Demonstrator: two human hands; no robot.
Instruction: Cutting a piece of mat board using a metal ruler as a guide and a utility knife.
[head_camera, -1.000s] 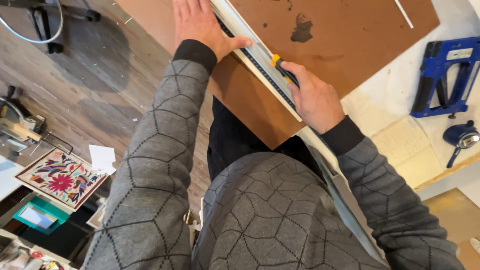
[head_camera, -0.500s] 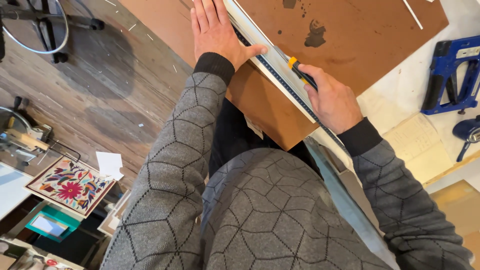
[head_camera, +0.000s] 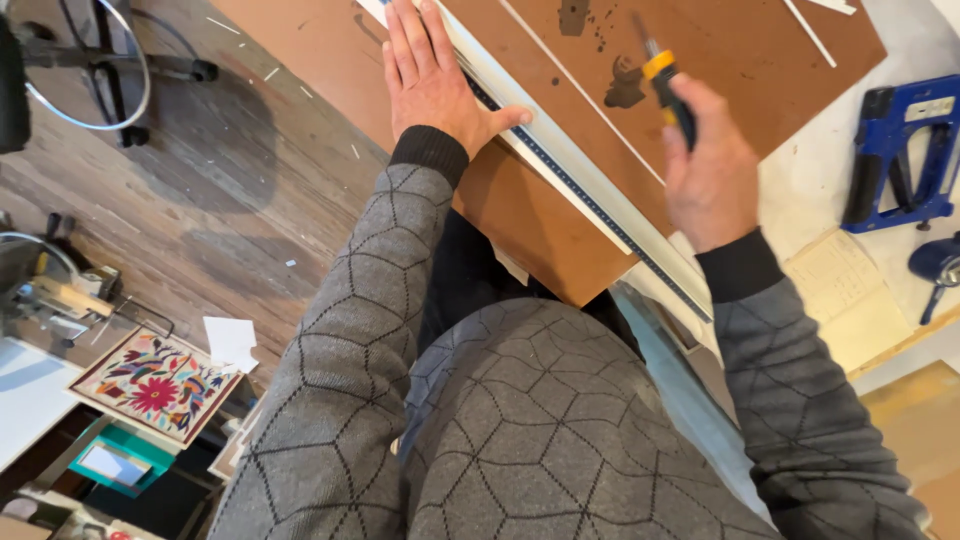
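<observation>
The left hand (head_camera: 432, 82) presses flat on a metal straightedge (head_camera: 590, 195) across brown board (head_camera: 540, 225), while at three o'clock the right hand (head_camera: 712, 165) grips a yellow-collared knife (head_camera: 668, 88).

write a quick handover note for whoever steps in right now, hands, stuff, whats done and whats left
Left hand: flat on the long metal straightedge, pinning it to the brown hardboard sheet.
Right hand: grips the yellow-and-black utility knife, lifted off the board, blade blurred.
Blue staple gun lies on the bench to the right.
Done: ruler placed along the line.
Left: cannot tell whether the cut is through; check it.

Workshop: blue staple gun (head_camera: 903, 150), brown board (head_camera: 690, 60), straightedge (head_camera: 590, 200).
</observation>
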